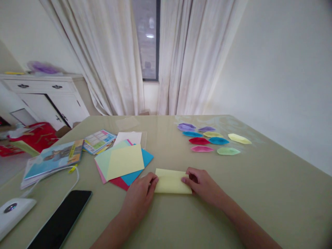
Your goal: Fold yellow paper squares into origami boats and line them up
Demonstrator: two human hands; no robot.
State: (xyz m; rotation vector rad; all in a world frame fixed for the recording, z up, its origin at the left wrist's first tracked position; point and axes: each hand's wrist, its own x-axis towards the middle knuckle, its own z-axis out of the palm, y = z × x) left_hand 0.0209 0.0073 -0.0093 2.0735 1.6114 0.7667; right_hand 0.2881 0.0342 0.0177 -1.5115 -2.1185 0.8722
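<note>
A pale yellow sheet of paper [171, 183], folded over into a wide strip, lies on the table in front of me. My left hand [141, 190] pinches its left end between thumb and fingers. At the other end, my right hand [203, 183] grips the edge the same way, thumb on top and fingers curled. Just beyond my left hand is a fanned pile of coloured paper sheets, a yellow sheet [126, 162] uppermost, with a blue sheet [147, 157] and a red sheet [119, 183] showing beneath.
Several folded paper pieces, among them a red one [199, 141] and a green one [228, 151], lie at the back right of the table [259, 180]. To the left are a black phone [62, 218], a white device [15, 214] with a cable, and books [54, 157].
</note>
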